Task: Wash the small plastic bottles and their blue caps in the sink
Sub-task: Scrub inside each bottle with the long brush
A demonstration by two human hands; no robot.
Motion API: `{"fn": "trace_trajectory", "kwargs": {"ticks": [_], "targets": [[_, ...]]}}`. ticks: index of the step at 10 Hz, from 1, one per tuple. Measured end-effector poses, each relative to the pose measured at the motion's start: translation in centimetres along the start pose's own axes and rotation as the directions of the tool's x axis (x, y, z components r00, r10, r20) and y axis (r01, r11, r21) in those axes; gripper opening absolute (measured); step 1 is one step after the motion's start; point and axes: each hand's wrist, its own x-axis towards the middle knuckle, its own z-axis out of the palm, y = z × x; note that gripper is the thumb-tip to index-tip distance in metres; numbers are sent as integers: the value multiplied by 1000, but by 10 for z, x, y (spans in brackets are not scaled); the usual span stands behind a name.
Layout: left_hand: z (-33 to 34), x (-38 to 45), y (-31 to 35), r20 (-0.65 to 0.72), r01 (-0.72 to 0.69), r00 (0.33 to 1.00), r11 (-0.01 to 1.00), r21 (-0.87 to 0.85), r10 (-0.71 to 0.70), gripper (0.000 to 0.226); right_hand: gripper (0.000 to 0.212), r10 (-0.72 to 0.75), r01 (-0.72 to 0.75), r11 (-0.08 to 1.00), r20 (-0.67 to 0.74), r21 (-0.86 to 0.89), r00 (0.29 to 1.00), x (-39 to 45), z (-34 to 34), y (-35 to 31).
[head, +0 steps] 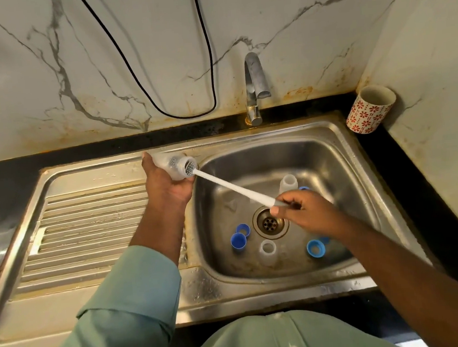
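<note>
While my left hand (168,184) curls its fingers round a small bottle (176,165) above the sink (339,147) edge, my right hand (306,211) pinches a white brush (234,186) poking inside it. More bottles (268,251) and blue caps (238,240) lie in the sink.

My left hand (168,187) grips a clear bottle (172,165) tilted over the sink (331,147) rim, while my right hand (306,211) pinches the white brush (231,185) whose bristles sit in its mouth, with two bottles (268,251) and blue caps (238,240) lying around the drain (270,223).
</note>
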Motion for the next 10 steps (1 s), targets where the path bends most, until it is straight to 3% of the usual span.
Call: {"fn": "trace_trajectory", "kwargs": {"ticks": [1,2,3,4,5,6,7,8,9,10], "targets": [[0,-1,0,-22,7,1000,1000,15,-7,61,27,-362,60,797,-396,-601,844,2,8,8],[3,-3,4,22,7,1000,1000,24,-8,62,41,144,-159,967,91,198,985,-6,-2,-12],[4,-4,6,158,42,986,998,53,-50,58,46,216,-341,875,353,344,910,-8,-12,-15],[-3,1,9,277,19,960,998,58,-35,56,29,38,-38,999,-64,-4,997,-8,-12,-18],[-7,4,14,374,-7,927,997,81,-24,48,29,-127,17,905,-233,-425,964,-12,-12,-19],[-1,-6,16,436,-49,900,992,114,-6,38,27,-211,20,864,-327,-503,921,-15,-11,-16],[5,-16,15,428,-147,901,977,158,66,35,50,-127,37,925,-216,-379,968,-13,-6,-15],[9,-22,14,367,-250,916,946,206,162,36,61,184,-236,939,215,251,959,-18,-7,-17],[14,-27,12,312,-270,928,944,190,203,36,22,95,-143,945,171,294,981,-22,-5,-16],[16,-27,11,273,-283,934,946,161,232,35,26,-19,33,997,-184,73,983,-20,-4,-17]]}}
